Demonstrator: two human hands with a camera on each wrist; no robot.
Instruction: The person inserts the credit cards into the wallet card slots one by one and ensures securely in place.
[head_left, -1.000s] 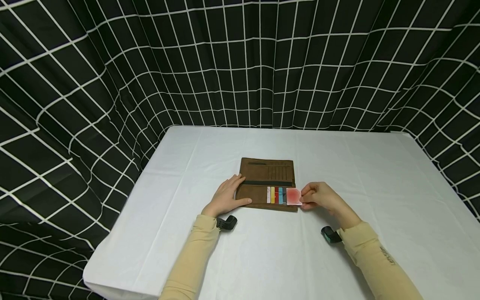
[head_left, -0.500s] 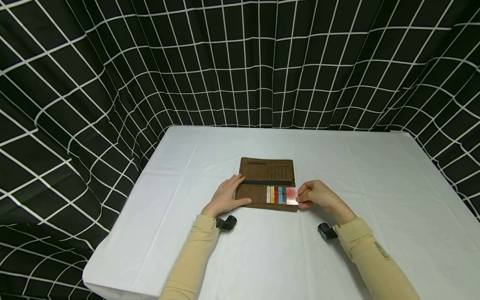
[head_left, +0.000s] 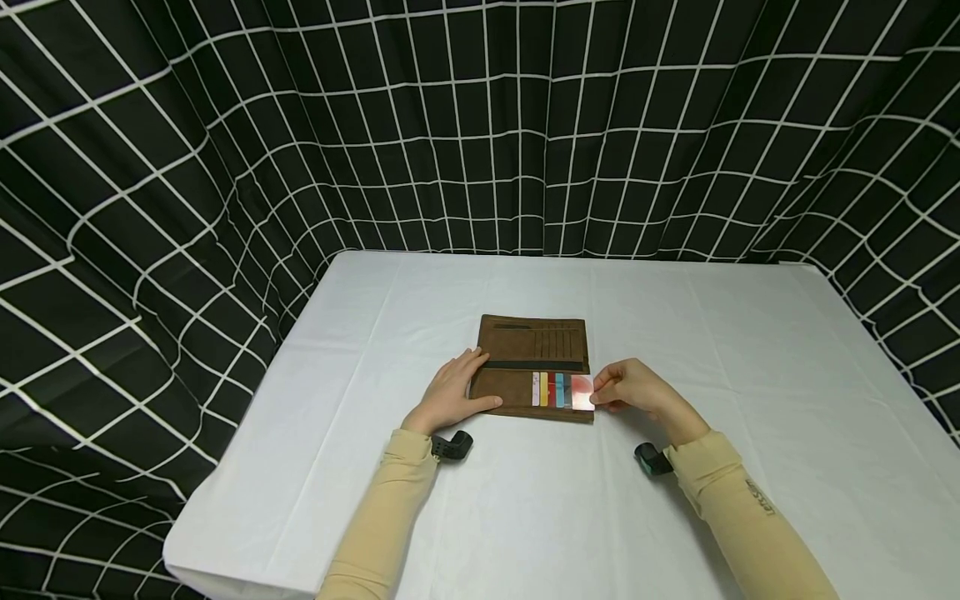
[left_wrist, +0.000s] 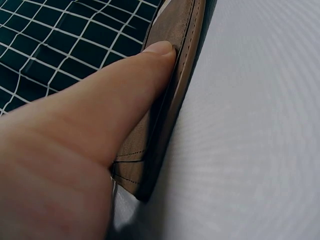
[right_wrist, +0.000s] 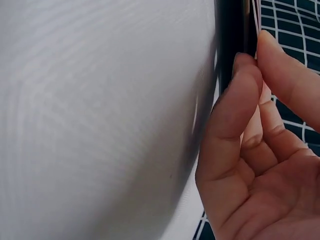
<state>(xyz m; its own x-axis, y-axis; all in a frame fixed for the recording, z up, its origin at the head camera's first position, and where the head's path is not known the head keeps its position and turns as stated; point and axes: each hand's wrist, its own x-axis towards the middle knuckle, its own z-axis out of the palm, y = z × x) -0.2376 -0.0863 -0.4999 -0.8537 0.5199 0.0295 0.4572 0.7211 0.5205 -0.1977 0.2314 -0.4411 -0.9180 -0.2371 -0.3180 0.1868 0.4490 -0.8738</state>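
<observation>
An open brown wallet (head_left: 504,390) lies on the white table, with a dark band across its middle and slots on its far half. My left hand (head_left: 448,396) rests on the wallet's left side, fingers spread; in the left wrist view the thumb (left_wrist: 135,75) presses along the stitched near edge. Several overlapping cards (head_left: 551,390) in different colours show in a row on the near half. At the right end of that row, my right hand (head_left: 637,392) pinches the outer edge of a pink-and-white card (head_left: 581,393) between thumb and fingers. Its left part is hidden among the slots.
A white cloth covers the table (head_left: 697,333). Black curtains with a white grid (head_left: 480,125) hang behind it and along both sides. A small black device (head_left: 453,446) is strapped to the left wrist, and another (head_left: 652,460) to the right.
My right hand has moved slightly left with the pink-and-white card, whose right edge is now level with the wallet's edge. My left hand stays in place on the wallet.
</observation>
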